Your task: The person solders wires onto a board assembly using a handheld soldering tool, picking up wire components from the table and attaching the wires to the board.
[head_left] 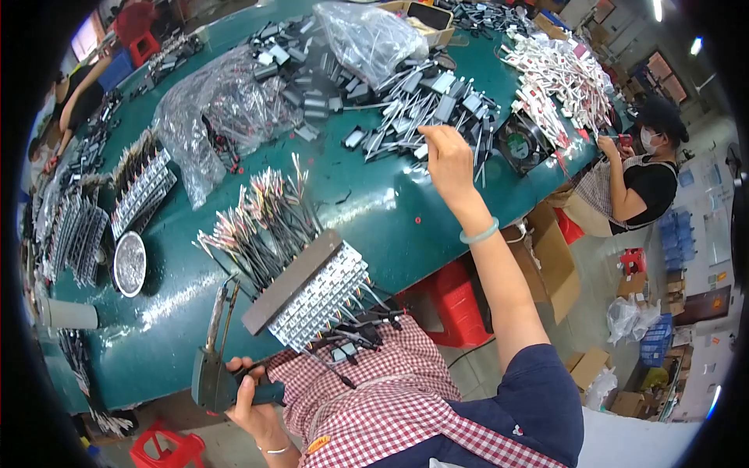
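A soldering gun (pixel 209 376) is just left of the circuit boards (pixel 321 298), its tip pointing away from the person. The left hand (pixel 253 402) is wrapped around its handle. The circuit boards lie at the near edge of the green counter (pixel 390 234), with a brown bar (pixel 292 282) along their far side and a bundle of wires (pixel 261 230) fanning out beyond it. The right hand (pixel 450 162) is raised beyond and to the right of the boards, fingers bent, near a pile of grey parts with white cables (pixel 445 107); I cannot tell whether it pinches anything. Left of the boards are a metal bowl (pixel 116 269) and a pale cup (pixel 72 314). Farther beyond them is a clear plastic bag (pixel 222 105). Well to their right, a co-worker (pixel 644 183) sits at the counter, and a red stool (pixel 449 300) is nearer, also right of the boards
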Available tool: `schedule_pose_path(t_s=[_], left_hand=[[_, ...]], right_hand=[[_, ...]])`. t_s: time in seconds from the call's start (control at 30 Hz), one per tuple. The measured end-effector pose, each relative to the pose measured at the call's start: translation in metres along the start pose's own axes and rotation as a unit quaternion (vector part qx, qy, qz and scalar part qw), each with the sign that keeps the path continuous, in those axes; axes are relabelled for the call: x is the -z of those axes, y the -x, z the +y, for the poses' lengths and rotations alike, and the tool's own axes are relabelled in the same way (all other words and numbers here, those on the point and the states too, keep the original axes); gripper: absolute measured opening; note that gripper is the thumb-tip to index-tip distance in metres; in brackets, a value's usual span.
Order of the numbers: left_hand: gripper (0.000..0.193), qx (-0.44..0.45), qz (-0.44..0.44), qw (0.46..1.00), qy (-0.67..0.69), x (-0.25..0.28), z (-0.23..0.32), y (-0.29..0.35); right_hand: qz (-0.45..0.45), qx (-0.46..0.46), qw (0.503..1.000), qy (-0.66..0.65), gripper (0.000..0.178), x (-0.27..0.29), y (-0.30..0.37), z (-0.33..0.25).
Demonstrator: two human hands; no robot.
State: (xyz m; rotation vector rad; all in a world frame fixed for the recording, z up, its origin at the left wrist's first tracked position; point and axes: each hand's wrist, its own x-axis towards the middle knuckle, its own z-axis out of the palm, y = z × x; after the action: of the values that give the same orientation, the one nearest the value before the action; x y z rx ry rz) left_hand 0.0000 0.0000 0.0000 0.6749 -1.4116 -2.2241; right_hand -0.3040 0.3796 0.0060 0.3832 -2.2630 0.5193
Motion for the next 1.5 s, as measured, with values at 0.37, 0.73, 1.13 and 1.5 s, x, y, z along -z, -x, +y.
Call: schedule_pose_path(t_s=[0.37,0.73,1.13,1.5], left_hand=[[0.057,-0.05,0.018,0.997,-0.052,-0.052,0.028,-0.018],[0.047,0.017,-0.073,0.994,-0.076,-0.046,0.043,-0.029],[0.057,0.026,-0.129,0.99,-0.047,-0.061,0.027,-0.011],[0.045,0.076,-0.145,0.969,-0.187,-0.062,0.003,0.016]], right_hand=[[-0.17,0.266,0.921,0.228,0.007,-0.077,-0.116,0.074],[0.329,-0.041,0.882,-0.336,0.012,-0.002,-0.187,0.02],[-0.296,-0.157,0.9,-0.278,0.01,0.088,0.016,-0.101],[-0.27,-0.355,0.851,-0.278,0.007,0.065,0.102,-0.144]])
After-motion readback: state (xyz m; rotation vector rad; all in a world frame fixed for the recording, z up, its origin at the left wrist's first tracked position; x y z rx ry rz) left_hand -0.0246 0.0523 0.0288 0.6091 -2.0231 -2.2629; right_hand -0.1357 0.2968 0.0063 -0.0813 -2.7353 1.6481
